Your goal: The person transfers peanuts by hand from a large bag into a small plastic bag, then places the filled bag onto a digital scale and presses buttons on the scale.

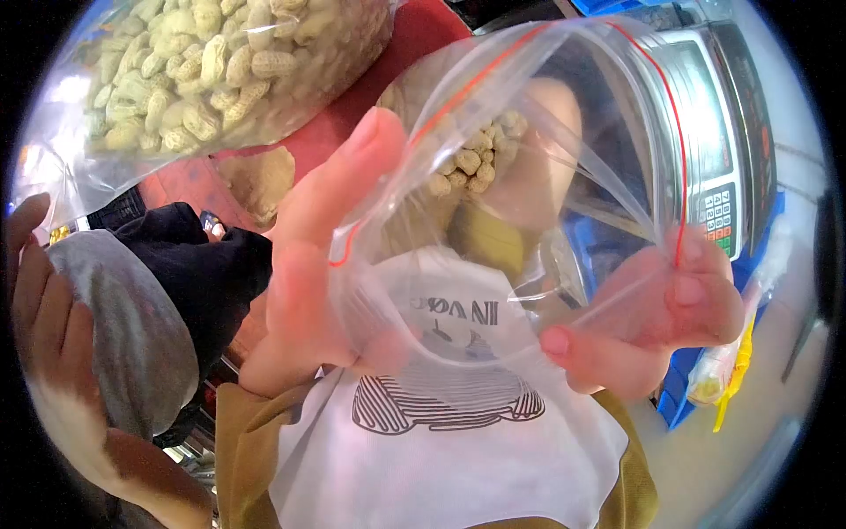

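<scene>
A clear zip bag (529, 339) with a red stripe along its seal is stretched wide at the mouth, close in front of my chest. My left hand (308, 264) grips the bag's left edge, with the thumb up along it. My right hand (661, 322) pinches the right edge near the red stripe. Through the clear plastic show several unshelled peanuts (471, 163); I cannot tell whether they lie inside this bag or behind it. Up and to the left of my left hand bulges a large clear bag of unshelled peanuts (211, 70).
At the left edge, another person's hand (48, 300) is near the large bag, beside a grey garment (128, 317) and dark cloth. A digital scale (718, 159) with a keypad stands at the right, by a blue surface and a yellow strip (738, 370). Red material (352, 97) lies behind.
</scene>
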`<state>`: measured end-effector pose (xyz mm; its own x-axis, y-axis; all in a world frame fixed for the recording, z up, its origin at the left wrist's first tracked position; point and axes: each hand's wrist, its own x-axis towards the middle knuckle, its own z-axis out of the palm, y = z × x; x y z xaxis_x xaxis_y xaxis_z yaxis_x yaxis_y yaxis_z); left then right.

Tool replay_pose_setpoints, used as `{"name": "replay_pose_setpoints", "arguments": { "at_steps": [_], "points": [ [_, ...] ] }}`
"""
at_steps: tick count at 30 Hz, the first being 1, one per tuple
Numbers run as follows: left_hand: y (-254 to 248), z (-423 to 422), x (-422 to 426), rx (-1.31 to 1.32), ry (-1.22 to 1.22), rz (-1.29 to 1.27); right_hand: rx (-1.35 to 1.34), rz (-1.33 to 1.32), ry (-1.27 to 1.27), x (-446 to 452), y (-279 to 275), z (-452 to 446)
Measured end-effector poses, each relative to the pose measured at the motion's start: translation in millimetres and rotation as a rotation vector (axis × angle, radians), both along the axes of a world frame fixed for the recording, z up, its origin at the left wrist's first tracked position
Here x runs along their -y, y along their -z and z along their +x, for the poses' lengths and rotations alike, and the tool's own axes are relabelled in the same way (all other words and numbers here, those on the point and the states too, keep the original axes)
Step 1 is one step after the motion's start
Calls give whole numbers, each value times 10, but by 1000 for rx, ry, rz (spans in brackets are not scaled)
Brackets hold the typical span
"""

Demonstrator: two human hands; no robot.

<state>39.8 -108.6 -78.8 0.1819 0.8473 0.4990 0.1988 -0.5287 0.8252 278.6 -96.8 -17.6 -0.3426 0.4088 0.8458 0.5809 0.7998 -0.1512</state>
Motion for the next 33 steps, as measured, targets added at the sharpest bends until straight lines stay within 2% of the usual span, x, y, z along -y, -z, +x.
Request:
{"name": "replay_pose_setpoints", "arguments": {
  "at_steps": [7,12,16,18,20,33],
  "points": [
    [-87,-41,-44,-32,-17,8,-79,18,35,-8,12,-113],
    [-193,-98,-99,-77,-34,11,-254,-5,224,69,-14,-692],
    [-237,-126,-190,-122,-41,11,-333,-119,38,97,-14,-1046],
    [-294,-139,-205,-149,-48,20,-153,-110,-54,113,16,-1060],
    [-323,-155,-234,-184,-60,16,-96,-145,-108,141,11,-1061],
    [-451,-394,-149,-316,-267,-64,-126,-196,-306,453,403,-1301]
  ]
}}
